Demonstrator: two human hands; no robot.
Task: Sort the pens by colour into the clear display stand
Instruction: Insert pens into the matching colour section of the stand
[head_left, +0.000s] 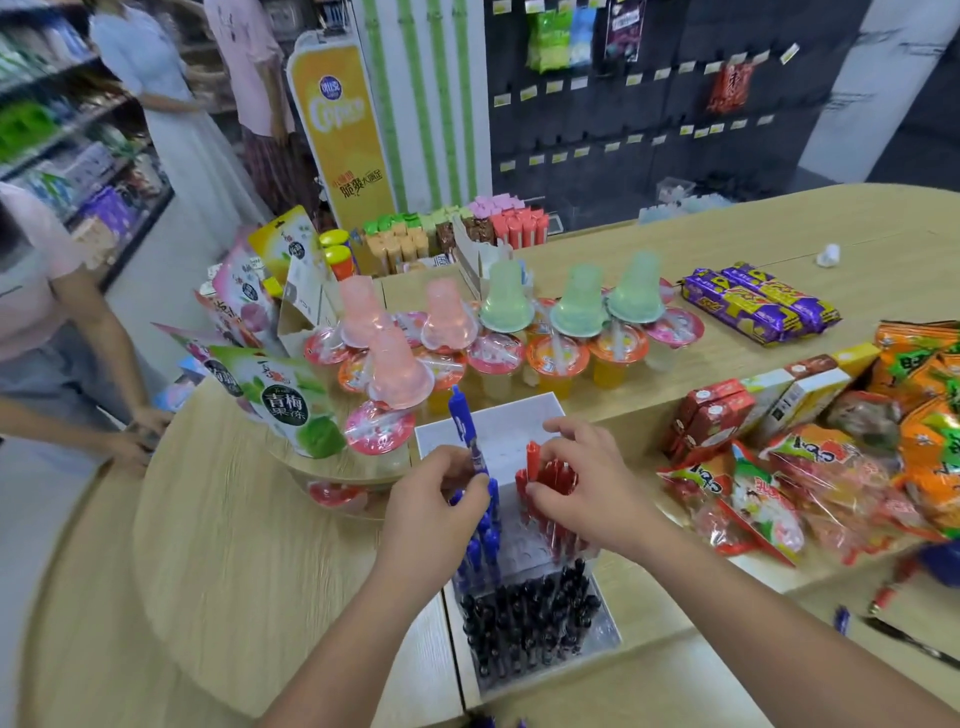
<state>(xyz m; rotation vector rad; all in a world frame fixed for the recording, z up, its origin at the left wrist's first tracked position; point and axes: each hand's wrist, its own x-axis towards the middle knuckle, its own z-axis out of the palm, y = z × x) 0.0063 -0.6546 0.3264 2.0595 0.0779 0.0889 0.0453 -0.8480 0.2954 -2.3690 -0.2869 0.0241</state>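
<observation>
The clear display stand (498, 426) stands on the wooden counter in front of me. Black pens (530, 618) fill its near rows, blue pens (485, 540) stand at middle left and red pens (553, 480) at middle right. My left hand (434, 512) grips a blue pen (465, 426) that sticks up above the blue group. Over the red group, my right hand (587, 483) pinches a red pen (532, 460) that stands a little higher than the others. The far rows of the stand show white and bare.
Jelly cups (556, 358) and snack pouches (280, 400) crowd the counter just beyond the stand. Snack packets (779, 499) lie right. Loose pens (883, 603) lie at the near right counter edge. A person (62, 332) stands at the counter's left side.
</observation>
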